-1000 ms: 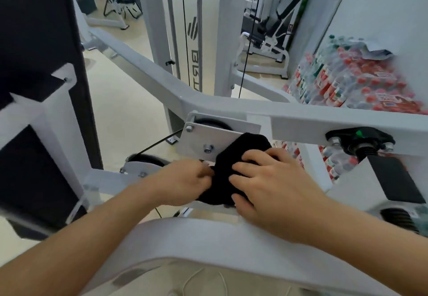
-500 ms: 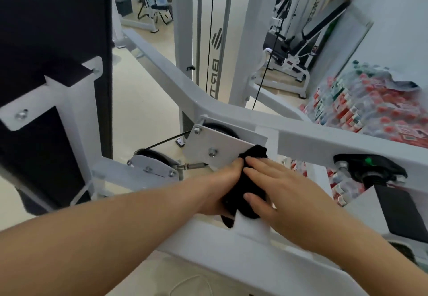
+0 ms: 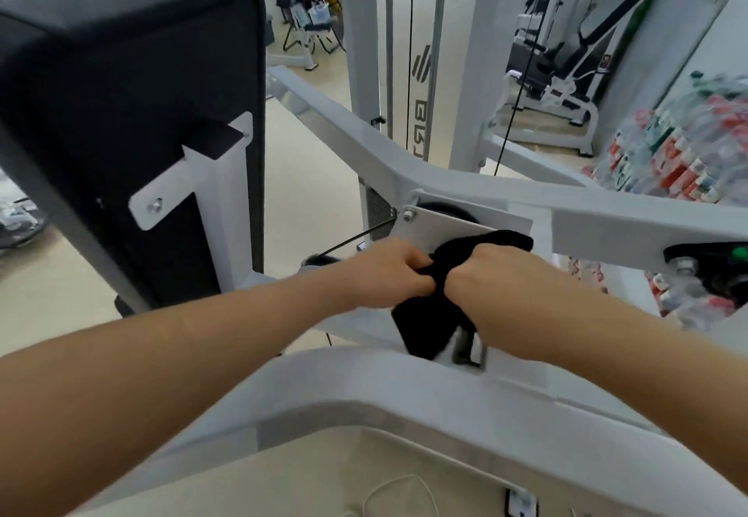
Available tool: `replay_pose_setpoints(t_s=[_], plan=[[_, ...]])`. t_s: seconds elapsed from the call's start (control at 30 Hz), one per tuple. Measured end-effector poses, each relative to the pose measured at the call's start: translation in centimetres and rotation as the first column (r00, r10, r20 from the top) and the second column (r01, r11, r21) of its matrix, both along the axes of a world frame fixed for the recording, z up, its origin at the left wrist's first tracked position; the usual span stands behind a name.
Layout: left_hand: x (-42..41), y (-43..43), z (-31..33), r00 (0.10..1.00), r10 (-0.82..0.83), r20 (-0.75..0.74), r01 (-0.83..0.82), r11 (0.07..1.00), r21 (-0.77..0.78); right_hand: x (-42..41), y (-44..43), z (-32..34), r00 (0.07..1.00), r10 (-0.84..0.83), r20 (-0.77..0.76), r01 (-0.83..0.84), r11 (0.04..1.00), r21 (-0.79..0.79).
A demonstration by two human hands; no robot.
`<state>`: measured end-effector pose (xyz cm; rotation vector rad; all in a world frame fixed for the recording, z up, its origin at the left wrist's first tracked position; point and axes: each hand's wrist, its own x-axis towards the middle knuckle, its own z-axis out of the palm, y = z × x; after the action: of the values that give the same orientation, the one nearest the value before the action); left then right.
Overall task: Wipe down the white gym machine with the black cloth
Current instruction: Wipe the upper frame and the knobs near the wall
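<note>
The black cloth [image 3: 429, 320] is bunched between both my hands, in front of the white pulley plate [image 3: 441, 229] of the white gym machine [image 3: 364, 128]. My left hand [image 3: 388, 273] grips the cloth's left side with curled fingers. My right hand [image 3: 491, 273] is curled over the cloth from the right, its fingers hidden behind its back. One end of the cloth sticks up past my right hand [image 3: 514, 239]; the other hangs down towards the white frame bar [image 3: 364, 395] below.
A black padded backrest [image 3: 121, 111] on a white bracket stands at the left. Packs of bottled water [image 3: 680, 160] are stacked at the right by the wall. A black pivot with a green mark [image 3: 724, 265] sits on the right beam. Other machines stand further back.
My right hand went from lying flat on the cloth to curling over it. The cloth is more bunched and hangs lower. My view has shifted closer and leftward.
</note>
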<state>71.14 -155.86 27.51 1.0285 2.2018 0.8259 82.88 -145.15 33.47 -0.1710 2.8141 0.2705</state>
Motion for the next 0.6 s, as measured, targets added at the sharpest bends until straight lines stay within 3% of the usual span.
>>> replay_pose_setpoints(t_s=[0.03, 0.1, 0.2, 0.23, 0.27, 0.37, 0.4, 0.5, 0.6], plan=[[-1.1, -0.9, -0.4, 0.977, -0.084, -0.195, 0.078, 0.996, -0.036, -1.0, -1.0, -0.7, 0.999, -0.017, 0.042, 0.018, 1.0, -0.009], [-3.1, -2.6, -2.1, 0.82, -0.31, -0.481, 0.282, 0.95, -0.131, -3.2, -2.8, -2.5, 0.991, -0.052, 0.124, 0.056, 0.998, -0.036], [-5.8, -4.1, -7.2, 0.435, -0.556, -0.708, 0.548, 0.788, -0.282, -5.6, -4.4, -5.5, 0.947, -0.099, 0.307, 0.102, 0.995, 0.007], [-6.4, -4.2, -9.1, 0.352, -0.584, -0.732, 0.596, 0.743, -0.306, -6.2, -4.8, -6.3, 0.919, -0.128, 0.372, 0.128, 0.991, 0.025], [-6.6, -4.1, -10.9, 0.326, -0.605, -0.726, 0.619, 0.717, -0.32, -6.5, -4.9, -7.2, 0.882, -0.166, 0.441, 0.157, 0.986, 0.057], [-5.6, -2.8, -14.4, 0.347, -0.712, -0.61, 0.596, 0.67, -0.442, -7.2, -4.7, -9.3, 0.757, -0.213, 0.618, 0.139, 0.976, 0.167], [-5.1, -2.6, -15.2, 0.394, -0.737, -0.549, 0.563, 0.665, -0.49, -7.4, -4.4, -10.0, 0.72, -0.23, 0.655, 0.149, 0.973, 0.177], [-4.5, -3.1, -16.7, 0.555, -0.663, -0.502, 0.513, 0.748, -0.421, -8.4, -3.5, -11.8, 0.663, -0.268, 0.699, 0.209, 0.963, 0.17], [-5.7, -6.5, -17.6, 0.587, -0.627, -0.512, 0.511, 0.778, -0.366, -10.4, -4.3, -13.4, 0.628, -0.226, 0.745, 0.164, 0.974, 0.157]])
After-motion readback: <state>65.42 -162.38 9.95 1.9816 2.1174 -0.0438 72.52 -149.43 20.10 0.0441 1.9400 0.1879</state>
